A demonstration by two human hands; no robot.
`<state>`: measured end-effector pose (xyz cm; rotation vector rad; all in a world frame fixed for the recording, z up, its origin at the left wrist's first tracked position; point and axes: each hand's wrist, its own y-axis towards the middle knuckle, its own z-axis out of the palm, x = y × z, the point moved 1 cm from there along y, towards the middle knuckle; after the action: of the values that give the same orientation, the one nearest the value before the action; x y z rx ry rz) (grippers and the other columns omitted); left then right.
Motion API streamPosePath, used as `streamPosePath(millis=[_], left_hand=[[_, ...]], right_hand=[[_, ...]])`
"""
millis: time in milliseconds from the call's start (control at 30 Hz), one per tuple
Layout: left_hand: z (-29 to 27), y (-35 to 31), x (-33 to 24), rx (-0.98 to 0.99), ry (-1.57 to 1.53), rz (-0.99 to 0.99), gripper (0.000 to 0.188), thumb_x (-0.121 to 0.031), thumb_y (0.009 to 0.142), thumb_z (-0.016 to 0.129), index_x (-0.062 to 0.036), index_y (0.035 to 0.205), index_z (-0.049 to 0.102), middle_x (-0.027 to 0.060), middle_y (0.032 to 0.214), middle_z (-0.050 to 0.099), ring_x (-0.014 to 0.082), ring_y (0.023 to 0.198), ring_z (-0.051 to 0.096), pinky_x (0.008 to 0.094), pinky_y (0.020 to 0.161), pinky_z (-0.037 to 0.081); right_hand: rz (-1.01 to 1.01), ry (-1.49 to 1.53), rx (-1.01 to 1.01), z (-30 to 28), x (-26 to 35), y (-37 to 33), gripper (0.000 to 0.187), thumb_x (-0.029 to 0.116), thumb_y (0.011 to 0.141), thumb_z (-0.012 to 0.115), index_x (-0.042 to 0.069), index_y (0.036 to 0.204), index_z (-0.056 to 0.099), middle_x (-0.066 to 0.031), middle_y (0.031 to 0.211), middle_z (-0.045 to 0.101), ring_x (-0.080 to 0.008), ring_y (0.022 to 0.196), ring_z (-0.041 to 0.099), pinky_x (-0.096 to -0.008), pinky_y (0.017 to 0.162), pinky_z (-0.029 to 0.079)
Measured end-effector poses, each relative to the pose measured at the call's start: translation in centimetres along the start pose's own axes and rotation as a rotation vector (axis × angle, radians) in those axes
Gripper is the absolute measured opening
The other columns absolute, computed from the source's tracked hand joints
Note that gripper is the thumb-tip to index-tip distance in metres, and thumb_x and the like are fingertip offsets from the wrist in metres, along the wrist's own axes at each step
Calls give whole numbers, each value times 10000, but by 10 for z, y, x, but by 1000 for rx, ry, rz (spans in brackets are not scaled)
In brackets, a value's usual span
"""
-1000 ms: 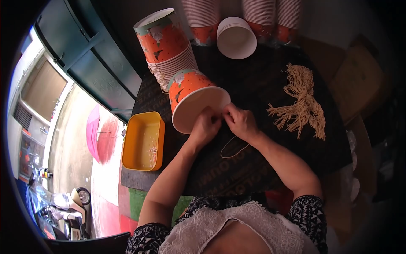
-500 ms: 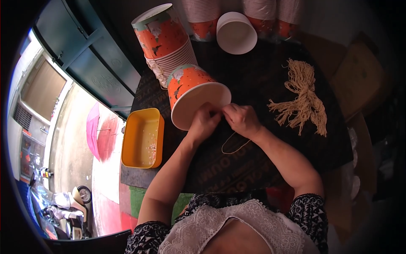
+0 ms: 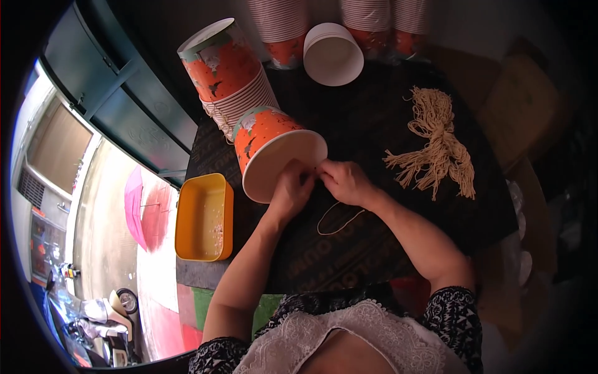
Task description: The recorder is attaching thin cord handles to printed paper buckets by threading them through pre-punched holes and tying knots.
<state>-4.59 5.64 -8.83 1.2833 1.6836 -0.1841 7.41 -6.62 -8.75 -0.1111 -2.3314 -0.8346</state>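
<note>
Toward the tabletop's [image 3: 374, 118] left edge we see the orange bucket [image 3: 266, 156], left hand [image 3: 291, 192] curled inside, right hand [image 3: 346, 182] curled at its rim; their hold we cannot tell. Its cord [image 3: 330, 234] seems unfinished, the stack [image 3: 227, 71] behind already corded, the right-edge bundle [image 3: 440, 140] remaining.

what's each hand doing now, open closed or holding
Left hand: curled at the open cup, grip unclear.
Right hand: closed by the same cup, hold unclear.

Orange, dark-flecked tub [image 3: 269, 132] (pale inside)
</note>
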Motion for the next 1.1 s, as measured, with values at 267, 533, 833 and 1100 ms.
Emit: streamPosePath(millis=[267, 533, 833, 1100], left_hand=[[-4, 2, -5, 48, 92, -3, 91, 5, 750, 645, 13, 841, 643, 180, 883, 604, 319, 849, 606, 375, 767, 488], [-3, 1, -10, 53, -13, -7, 114, 9, 730, 627, 20, 841, 651, 169, 914, 609, 310, 905, 597, 378, 821, 478], [0, 2, -1, 47, 9, -17, 123, -24, 784, 626, 33, 892, 630, 140, 905, 614, 227, 839, 620, 299, 743, 492], [-2, 7, -10, -20, 1, -144, 92, -40, 811, 621, 36, 858, 642, 152, 781, 656, 224, 749, 652, 324, 686, 503]], right_hand=[[115, 84, 30, 1, -8, 5, 76, 56, 836, 578, 24, 892, 618, -172, 773, 650, -325, 707, 656, -374, 599, 499], [154, 46, 19, 2, -5, 4, 88, 124, 851, 576, 44, 862, 610, -179, 755, 646, -366, 714, 643, -442, 610, 515], [102, -14, -37, 4, -5, 2, 74, 125, 833, 610, 51, 840, 607, -163, 720, 643, -349, 672, 647, -428, 574, 518], [103, -5, -8, -11, -1, 0, 104, 84, 781, 636, 55, 880, 647, -133, 693, 648, -295, 632, 657, -365, 555, 506]])
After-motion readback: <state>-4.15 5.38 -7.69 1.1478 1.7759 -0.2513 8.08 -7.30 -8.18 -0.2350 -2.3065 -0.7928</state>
